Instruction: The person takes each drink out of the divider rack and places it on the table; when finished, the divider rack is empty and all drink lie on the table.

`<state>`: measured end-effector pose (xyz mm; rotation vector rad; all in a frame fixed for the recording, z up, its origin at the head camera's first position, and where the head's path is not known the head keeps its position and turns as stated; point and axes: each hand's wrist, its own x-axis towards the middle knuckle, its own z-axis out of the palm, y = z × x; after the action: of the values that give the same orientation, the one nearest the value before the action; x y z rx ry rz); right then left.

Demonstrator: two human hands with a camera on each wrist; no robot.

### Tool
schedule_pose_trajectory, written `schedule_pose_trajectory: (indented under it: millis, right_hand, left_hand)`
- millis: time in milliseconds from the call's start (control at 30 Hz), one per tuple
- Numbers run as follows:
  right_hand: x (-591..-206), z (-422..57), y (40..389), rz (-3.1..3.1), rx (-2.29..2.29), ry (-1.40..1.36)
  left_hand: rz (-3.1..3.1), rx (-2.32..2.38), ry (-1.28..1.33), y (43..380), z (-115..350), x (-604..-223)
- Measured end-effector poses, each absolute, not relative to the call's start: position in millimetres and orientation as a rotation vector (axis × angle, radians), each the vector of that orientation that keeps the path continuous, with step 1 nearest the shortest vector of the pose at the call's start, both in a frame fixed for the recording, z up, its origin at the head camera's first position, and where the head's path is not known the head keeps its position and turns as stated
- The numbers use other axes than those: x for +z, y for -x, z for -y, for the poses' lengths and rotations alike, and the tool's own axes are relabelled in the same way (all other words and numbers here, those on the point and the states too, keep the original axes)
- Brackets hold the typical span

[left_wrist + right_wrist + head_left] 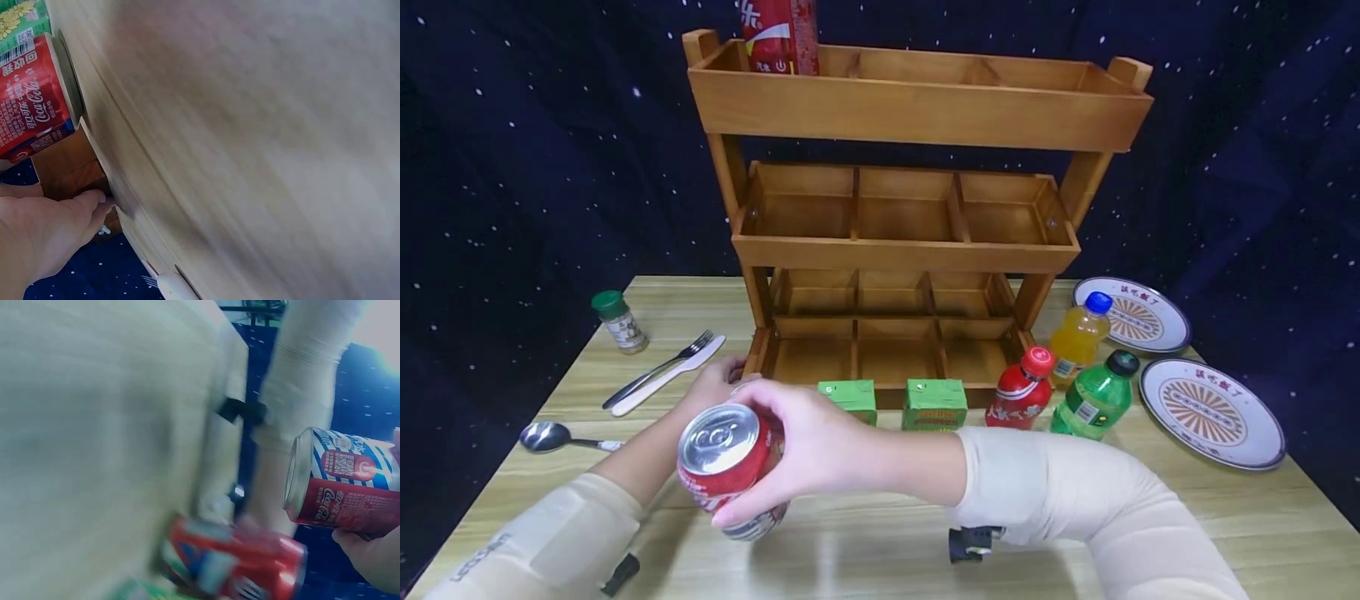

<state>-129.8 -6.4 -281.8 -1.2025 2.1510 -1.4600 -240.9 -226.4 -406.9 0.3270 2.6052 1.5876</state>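
Note:
My right hand grips a red Coca-Cola can above the table, tilted so its silver top faces me. The right wrist view shows the held can, with blue and white stripes on one side. At the lower left corner of the wooden rack, my left hand grips the frame; the left wrist view shows its fingertips on the wood, low by the tabletop. A second Coca-Cola can stands on the table beside a green carton; my right hand hides it in the head view.
Green drink cartons stand before the rack, with red, orange and green bottles to their right. Two plates lie far right. A shaker, fork, knife and spoon lie left. A red can is on the top shelf.

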Motion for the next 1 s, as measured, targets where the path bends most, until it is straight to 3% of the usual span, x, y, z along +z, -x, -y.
schedule_pose_trajectory:
  millis: [133,400,1000]
  right_hand:
    - [-310,23,129,-2.253,-1.334,1.236]
    - [-341,44,124,-2.368,-1.124,1.275]
    - [-363,59,130,-2.422,-1.110,1.237]
  left_hand:
    - [-2.610,1.564,-0.215,223,210,-385]
    - [-2.577,1.640,-0.125,223,209,-388]
    - [-2.553,1.661,-0.110,225,212,-386]
